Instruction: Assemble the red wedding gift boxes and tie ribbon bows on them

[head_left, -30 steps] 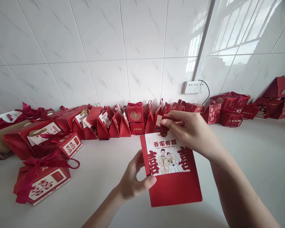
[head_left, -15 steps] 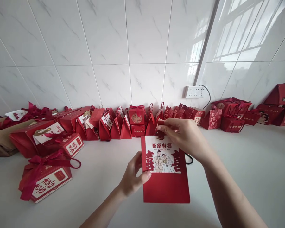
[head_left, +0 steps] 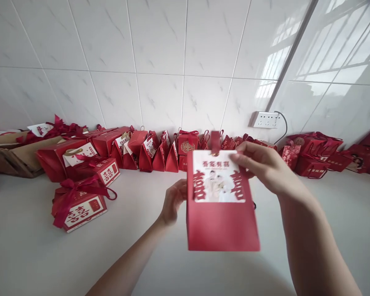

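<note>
The right hand (head_left: 262,164) has been moving from the strap (head_left: 216,142) at the top down to the upper right corner of the red gift box (head_left: 223,228), and the strap is now standing up clear of the fingers. The left hand (head_left: 174,201) has been drawing its thumb off the front of the box, and the whole view has been shifting a little.

The right hand is clamping that corner, its thumb pressing on the edge of the printed card (head_left: 218,176) and its other fingers curling behind. The left hand is meeting the box's left edge; its fingertips are disappearing behind, so whether it is gripping cannot be told. The box is sitting between the two hands, its front facing the viewer and its lower part hanging below them, over the worktop (head_left: 138,201). Motion is blurring the card's couple and lettering.

Farther out, a box with a bow (head_left: 84,213) is resting to the left, well apart from the left hand. Behind the held box, a row of pointed red boxes (head_left: 168,158) is lining the tiled wall (head_left: 160,98). A cluster of red boxes (head_left: 314,166) is standing to the right, below a socket strip (head_left: 266,120).
</note>
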`<state>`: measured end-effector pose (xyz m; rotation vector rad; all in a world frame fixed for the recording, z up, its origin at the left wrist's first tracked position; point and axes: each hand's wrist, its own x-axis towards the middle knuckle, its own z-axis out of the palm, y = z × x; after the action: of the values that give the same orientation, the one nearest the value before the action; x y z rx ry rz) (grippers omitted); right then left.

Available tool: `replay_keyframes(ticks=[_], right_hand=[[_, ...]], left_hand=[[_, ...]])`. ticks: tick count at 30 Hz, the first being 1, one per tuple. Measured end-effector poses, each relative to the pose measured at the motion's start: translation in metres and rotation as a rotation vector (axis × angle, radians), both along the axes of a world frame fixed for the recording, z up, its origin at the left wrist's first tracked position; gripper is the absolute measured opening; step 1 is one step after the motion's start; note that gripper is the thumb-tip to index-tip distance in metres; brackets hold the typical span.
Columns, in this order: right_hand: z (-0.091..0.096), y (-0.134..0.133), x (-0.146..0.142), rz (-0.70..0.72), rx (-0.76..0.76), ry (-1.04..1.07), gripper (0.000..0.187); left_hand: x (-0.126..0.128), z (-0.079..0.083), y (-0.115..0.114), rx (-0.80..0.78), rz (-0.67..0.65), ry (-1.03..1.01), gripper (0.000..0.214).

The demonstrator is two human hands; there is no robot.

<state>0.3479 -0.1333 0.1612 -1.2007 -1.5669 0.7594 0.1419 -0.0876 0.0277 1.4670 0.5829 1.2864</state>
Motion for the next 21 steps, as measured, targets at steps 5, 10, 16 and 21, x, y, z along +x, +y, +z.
replay_keyframes(ticks=[5,10,16,21], right_hand=[[-0.012,0.008,0.019,-0.139,-0.033,0.755,0.014],[-0.043,-0.005,0.041,-0.125,-0.091,0.943,0.01],[-0.073,-0.052,0.066,-0.167,-0.09,0.851,0.01],[-0.077,-0.071,0.085,-0.237,-0.081,0.677,0.019]], left_hand=[[-0.001,-0.014,0.016,-0.062,0.128,0.281,0.042],[0.002,-0.021,0.009,0.118,0.012,0.52,0.03],[0.005,-0.031,0.006,0.411,-0.074,0.713,0.025],[0.006,-0.034,0.012,0.461,-0.044,0.859,0.025]])
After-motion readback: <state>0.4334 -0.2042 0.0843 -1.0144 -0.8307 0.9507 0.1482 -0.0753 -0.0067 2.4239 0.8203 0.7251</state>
